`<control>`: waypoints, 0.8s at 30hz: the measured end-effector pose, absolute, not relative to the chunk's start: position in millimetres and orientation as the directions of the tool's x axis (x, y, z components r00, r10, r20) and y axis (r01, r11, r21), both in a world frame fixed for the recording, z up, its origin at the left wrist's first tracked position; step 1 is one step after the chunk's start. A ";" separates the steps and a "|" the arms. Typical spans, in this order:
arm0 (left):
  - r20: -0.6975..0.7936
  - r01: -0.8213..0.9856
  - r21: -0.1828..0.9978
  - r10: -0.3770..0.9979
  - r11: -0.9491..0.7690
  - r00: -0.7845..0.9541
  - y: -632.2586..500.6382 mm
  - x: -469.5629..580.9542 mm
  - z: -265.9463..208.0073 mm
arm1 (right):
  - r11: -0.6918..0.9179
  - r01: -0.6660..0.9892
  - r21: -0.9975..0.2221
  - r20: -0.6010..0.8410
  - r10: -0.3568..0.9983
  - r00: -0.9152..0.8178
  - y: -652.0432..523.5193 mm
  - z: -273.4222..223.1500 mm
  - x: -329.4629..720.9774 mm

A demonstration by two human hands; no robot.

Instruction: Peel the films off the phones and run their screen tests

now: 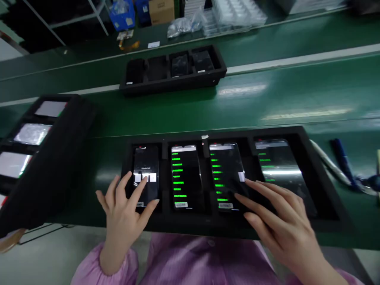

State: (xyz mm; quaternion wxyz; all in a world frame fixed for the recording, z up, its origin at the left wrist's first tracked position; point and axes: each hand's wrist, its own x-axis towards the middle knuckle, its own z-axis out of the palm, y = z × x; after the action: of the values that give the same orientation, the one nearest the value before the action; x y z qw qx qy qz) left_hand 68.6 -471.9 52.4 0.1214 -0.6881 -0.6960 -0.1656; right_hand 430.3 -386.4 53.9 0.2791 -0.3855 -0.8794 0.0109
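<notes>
Phones (186, 178) lie one to a compartment in a black tray (208, 223) at the near edge of a green bench (178, 114); the person's left hand (126, 213) and right hand (285, 221) reach over them from the near side. The step in hand looks like tapping through on-screen checks; the leftmost phone (150, 164) reads "Vibrator test" above a strip of white buttons (152, 177), while the others show green lines (178, 183); the next move probably calls for a light, well-placed tap that does not shift a phone in its slot. The left hand is spread wide, palm down, index finger reaching to the white strip, thumb near the phone's lower right corner; it grips nothing. The right hand slants in, fingers loosely extended, index fingertip at a light box (241, 176) by the right edge of the third phone from the left (225, 174); it too has hold of nothing; whether either hand presses glass cannot be told. Leftward stands a dark holder (68, 138) of bright-faced pieces (32, 133); farther back is another tray (175, 84), and beyond it a blue bin (121, 16).
</notes>
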 end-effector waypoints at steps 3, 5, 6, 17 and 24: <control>0.467 0.997 0.071 0.884 -0.026 -0.010 -471.1 72.0 53.1 | 0.681 0.711 -0.175 0.441 0.700 -0.561 -393.1 51.7 429.3; 0.536 0.990 0.117 0.844 -0.073 -0.001 -474.0 78.6 53.9 | 0.670 0.725 -0.162 0.432 0.709 -0.558 -394.9 49.4 428.6; 0.533 0.986 0.135 0.846 -0.099 0.011 -475.6 83.6 54.7 | 0.668 0.726 -0.162 0.433 0.709 -0.556 -395.4 48.2 428.3; 0.296 0.995 0.095 0.955 -0.044 0.014 -445.9 145.0 59.1 | 0.692 0.703 -0.161 0.490 0.675 -0.552 -392.4 38.9 427.4; 0.397 0.991 0.123 0.918 -0.057 0.004 -464.1 142.4 60.6 | 0.668 0.723 -0.175 0.497 0.694 -0.521 -397.4 48.0 424.3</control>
State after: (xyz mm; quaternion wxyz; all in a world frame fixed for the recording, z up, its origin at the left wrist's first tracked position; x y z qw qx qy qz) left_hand 142.4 -464.1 60.6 0.0962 -0.7018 -0.6799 -0.1896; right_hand 424.3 -397.4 48.0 0.2727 -0.4065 -0.8716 -0.0266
